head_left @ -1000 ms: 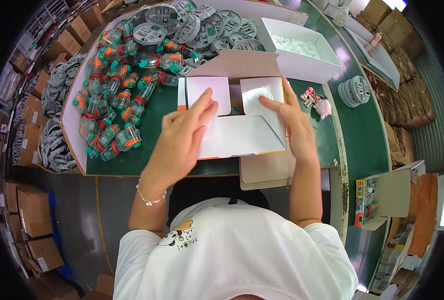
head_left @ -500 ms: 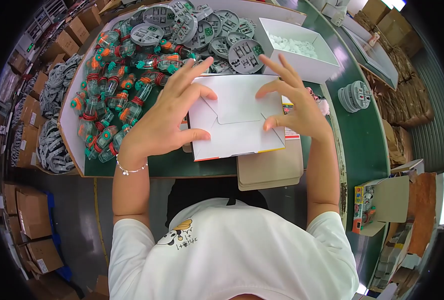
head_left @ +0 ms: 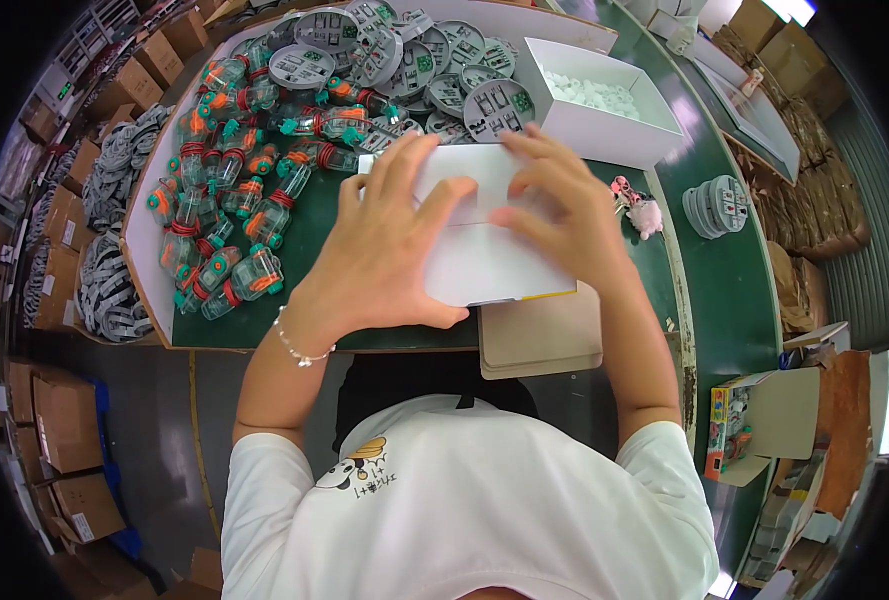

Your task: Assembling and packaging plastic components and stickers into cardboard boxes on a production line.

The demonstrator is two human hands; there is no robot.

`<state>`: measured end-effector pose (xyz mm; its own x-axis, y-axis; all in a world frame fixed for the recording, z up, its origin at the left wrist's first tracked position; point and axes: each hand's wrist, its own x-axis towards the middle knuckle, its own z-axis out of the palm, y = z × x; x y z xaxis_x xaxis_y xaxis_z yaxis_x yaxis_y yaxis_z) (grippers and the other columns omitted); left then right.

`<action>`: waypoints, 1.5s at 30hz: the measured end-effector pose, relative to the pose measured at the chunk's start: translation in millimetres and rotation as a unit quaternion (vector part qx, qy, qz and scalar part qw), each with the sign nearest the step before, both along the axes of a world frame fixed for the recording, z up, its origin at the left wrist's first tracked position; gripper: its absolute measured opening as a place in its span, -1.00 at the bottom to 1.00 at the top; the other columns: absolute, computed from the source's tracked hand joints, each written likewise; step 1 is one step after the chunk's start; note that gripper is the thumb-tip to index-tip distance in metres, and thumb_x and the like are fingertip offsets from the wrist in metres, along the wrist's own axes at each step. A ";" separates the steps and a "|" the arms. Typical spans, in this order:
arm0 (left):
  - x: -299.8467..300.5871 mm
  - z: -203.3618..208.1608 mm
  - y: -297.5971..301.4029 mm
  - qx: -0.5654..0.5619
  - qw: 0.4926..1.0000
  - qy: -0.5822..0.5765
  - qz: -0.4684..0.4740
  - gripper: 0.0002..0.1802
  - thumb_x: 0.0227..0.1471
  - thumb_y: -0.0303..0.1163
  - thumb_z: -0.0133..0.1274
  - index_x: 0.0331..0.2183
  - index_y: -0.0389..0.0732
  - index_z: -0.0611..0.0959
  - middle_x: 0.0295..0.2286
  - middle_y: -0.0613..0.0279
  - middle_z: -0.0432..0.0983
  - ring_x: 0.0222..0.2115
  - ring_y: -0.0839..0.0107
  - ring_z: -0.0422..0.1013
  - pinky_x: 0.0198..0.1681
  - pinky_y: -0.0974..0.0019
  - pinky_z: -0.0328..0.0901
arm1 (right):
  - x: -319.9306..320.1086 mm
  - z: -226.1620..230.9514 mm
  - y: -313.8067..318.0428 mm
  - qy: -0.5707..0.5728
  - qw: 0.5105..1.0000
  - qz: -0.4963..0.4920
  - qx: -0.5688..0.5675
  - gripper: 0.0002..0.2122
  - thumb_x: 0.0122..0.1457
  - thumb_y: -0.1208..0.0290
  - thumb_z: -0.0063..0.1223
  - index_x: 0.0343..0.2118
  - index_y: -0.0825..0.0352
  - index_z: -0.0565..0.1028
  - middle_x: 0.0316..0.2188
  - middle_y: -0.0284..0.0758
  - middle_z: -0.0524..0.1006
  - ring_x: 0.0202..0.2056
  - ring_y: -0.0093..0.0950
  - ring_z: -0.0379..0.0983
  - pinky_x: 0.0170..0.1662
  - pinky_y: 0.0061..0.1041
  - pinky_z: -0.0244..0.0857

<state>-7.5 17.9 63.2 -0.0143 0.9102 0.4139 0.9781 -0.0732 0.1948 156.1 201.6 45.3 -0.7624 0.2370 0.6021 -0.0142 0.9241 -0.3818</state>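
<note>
A white cardboard box (head_left: 494, 265) with a yellow strip along its near edge lies on the green worktable in front of me. My left hand (head_left: 384, 235) grips it from the left, with the thumb at the near edge and the index finger bent over the top. The other left fingers reach toward the far edge. Over the right part of the box is my right hand (head_left: 564, 210), fingers apart and slightly blurred. Its fingers point at the top panel; whether they touch it I cannot tell. Brown cardboard sheets (head_left: 539, 340) stick out under the box at the table's near edge.
Clear bottles (head_left: 254, 270) with orange and teal parts lie heaped on the left. Behind them are grey round discs (head_left: 499, 108) with small pictures. A white bin (head_left: 604, 135) holds small white pieces. A pink plush trinket (head_left: 644, 215) and stacked discs (head_left: 714, 205) lie right.
The box has turned a little and shifted right. My left hand has moved right and nearer, its thumb now at the near edge. My right hand has shifted left over the top.
</note>
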 end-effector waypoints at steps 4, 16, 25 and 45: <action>-2.3 7.5 -7.6 0.112 0.991 -0.072 0.016 0.31 -0.61 -0.09 0.54 0.20 -0.21 0.24 0.21 -0.10 0.06 0.26 -0.04 0.03 0.24 -0.09 0.07 | 47.9 -8.9 0.8 0.363 0.874 -0.023 -0.323 -0.65 0.08 0.41 0.28 -0.09 0.38 0.47 0.16 -0.12 0.36 0.16 -0.25 0.33 0.14 -0.18 0.30; 19.5 -78.4 15.0 0.268 0.862 -0.431 -0.010 0.34 -0.35 0.07 0.48 0.30 -0.29 0.10 0.29 -0.34 -0.19 0.31 -0.27 -0.15 0.28 -0.15 -0.05 | 3.5 -32.0 -39.5 0.071 0.986 -0.149 0.017 -0.42 -0.12 0.37 0.42 0.01 0.30 0.43 0.07 -0.19 0.44 0.08 -0.27 0.37 0.05 -0.26 0.24; 26.3 -107.5 3.2 0.104 0.982 -0.102 0.119 -0.58 -0.05 -0.26 0.29 -0.13 -0.14 0.59 0.26 -0.47 -0.11 0.29 -0.38 -0.14 0.26 -0.18 -0.01 | 1.9 -62.7 -31.4 -0.134 0.986 -0.020 0.100 -0.76 -0.04 0.41 0.30 -0.35 0.26 0.43 -0.35 -0.32 0.45 -0.29 -0.28 0.40 -0.30 -0.30 0.25; -151.4 -51.0 20.4 0.146 0.926 -0.113 0.329 -0.45 0.11 -0.11 0.12 -0.03 -0.35 0.50 -0.13 -0.16 0.53 -0.06 -0.07 0.42 -0.01 0.02 0.31 | 15.7 30.5 -6.7 0.116 0.983 -0.143 0.005 -0.80 0.03 0.51 0.30 -0.25 0.36 0.60 -0.19 -0.19 0.56 -0.12 -0.28 0.48 -0.07 -0.38 0.35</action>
